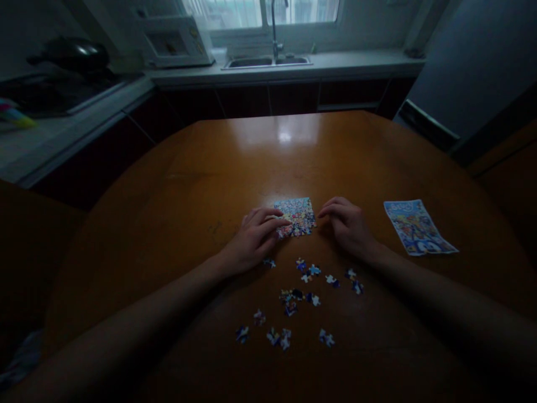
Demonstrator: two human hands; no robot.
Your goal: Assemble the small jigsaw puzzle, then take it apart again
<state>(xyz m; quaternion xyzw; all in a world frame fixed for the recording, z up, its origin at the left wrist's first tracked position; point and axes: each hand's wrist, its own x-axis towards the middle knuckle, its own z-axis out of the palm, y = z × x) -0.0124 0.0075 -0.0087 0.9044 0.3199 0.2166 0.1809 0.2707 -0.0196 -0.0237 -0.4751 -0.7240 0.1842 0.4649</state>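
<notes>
A partly assembled jigsaw puzzle (298, 215) with a light blue top and a crowded colourful picture lies flat on the wooden table. My left hand (258, 232) rests at its left side, fingers stretched over the puzzle's edge and holding nothing visible. Just off the right edge is my right hand (346, 224), its fingers loosely bent and apart, with no piece showing in them. Loose puzzle pieces (297, 294) are scattered nearer to me, several face up and some showing pale sides. One piece (269, 262) lies close below my left hand.
A printed picture sheet (419, 226) lies to the right on the wooden table (201, 168). Beyond the table are a counter with a sink (251, 62), a microwave (178, 42) and a stove with a dark pan (75, 53). A fridge (474, 67) stands at the right.
</notes>
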